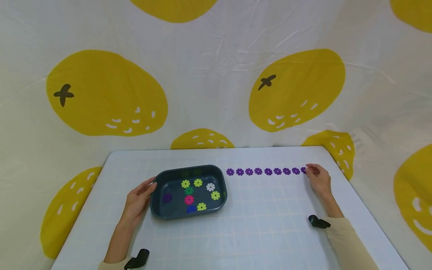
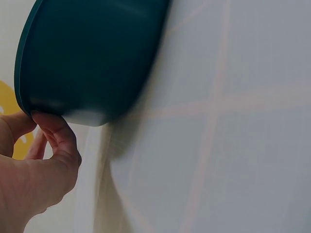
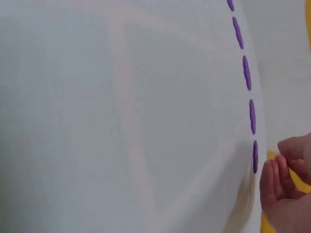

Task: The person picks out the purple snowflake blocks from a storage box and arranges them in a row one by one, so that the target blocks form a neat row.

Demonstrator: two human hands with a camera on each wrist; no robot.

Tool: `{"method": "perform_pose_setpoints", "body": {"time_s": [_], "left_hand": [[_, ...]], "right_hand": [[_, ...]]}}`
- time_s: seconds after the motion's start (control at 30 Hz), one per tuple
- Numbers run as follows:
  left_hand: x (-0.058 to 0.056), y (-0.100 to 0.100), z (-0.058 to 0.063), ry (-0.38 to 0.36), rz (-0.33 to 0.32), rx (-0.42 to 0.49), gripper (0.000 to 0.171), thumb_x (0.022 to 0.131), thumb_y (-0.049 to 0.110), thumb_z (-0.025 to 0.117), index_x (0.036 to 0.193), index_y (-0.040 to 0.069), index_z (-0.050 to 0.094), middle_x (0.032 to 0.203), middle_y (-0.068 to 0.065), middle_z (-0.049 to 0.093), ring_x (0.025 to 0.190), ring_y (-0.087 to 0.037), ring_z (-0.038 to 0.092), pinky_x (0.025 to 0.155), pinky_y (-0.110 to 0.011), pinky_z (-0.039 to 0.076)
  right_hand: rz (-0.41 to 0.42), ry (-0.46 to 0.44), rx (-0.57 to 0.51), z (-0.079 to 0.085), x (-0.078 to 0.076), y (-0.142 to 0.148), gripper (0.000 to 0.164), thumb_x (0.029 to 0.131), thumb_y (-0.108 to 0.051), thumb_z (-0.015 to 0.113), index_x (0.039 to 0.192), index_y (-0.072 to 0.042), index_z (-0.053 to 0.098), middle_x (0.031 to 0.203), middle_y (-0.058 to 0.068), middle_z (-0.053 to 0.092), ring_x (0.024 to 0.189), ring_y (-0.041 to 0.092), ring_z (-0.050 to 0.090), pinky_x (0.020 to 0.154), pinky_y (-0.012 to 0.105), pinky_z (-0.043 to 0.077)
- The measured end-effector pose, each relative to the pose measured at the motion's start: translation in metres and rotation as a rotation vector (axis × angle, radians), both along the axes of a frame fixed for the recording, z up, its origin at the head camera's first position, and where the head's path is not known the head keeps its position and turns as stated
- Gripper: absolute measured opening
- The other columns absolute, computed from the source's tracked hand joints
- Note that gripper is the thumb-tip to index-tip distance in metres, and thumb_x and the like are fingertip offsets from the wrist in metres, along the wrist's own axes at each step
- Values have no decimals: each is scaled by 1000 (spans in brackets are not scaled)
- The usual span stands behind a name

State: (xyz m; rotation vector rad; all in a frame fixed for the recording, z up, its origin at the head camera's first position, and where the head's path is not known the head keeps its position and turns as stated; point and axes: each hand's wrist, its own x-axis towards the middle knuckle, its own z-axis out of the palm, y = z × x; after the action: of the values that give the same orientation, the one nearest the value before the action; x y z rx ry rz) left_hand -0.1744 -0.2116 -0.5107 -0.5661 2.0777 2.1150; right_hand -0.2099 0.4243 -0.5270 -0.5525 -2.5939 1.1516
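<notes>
My left hand grips the left end of a dark teal tray, with the thumb over its rim; in the left wrist view the fingers are against its outer side. Flower-shaped discs lie in the tray: several yellow ones, a white disc, a green disc, a pink disc, a blue disc and a purple disc. Right of it runs a straight row of several purple discs. My right hand is at the row's right end, fingers loosely bent, apparently holding nothing.
A white table with faint grid lines carries everything. Behind it hangs a pale cloth printed with yellow fruit shapes. A black device is on the left wrist and another black device on the right.
</notes>
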Motion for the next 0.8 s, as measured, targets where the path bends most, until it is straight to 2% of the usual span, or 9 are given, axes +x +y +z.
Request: {"method": "perform_pose_setpoints", "body": {"time_s": [0.1,0.3,0.6,0.8], "left_hand": [[-1,1,1,4,-3,4,62,90,43,80,143,17,62,106,16,66,92,-1,60,73,-17,47],[-2,1,0,4,-9,7,63,90,42,80,143,16,62,106,16,66,93,-1,61,75,-17,48],[-2,1,-1,2,2,-2,64,91,42,79,145,15,60,107,16,66,95,-2,61,76,-18,49],[-1,0,-1,7,14,9,50,91,39,80,137,21,68,102,17,67,92,-3,62,73,-17,48]], "right_hand": [[38,9,-16,5,1,-6,37,109,-23,51,136,1,59,125,21,61,110,29,56,72,4,42],[119,76,19,14,5,-21,34,107,-20,55,131,3,62,122,22,65,102,19,56,79,6,40],[189,97,-13,28,7,-51,32,108,-22,56,129,1,63,123,21,65,112,29,59,84,5,40],[230,136,-23,33,8,-72,30,107,-22,58,127,0,65,121,20,66,108,26,58,83,4,41]]}}
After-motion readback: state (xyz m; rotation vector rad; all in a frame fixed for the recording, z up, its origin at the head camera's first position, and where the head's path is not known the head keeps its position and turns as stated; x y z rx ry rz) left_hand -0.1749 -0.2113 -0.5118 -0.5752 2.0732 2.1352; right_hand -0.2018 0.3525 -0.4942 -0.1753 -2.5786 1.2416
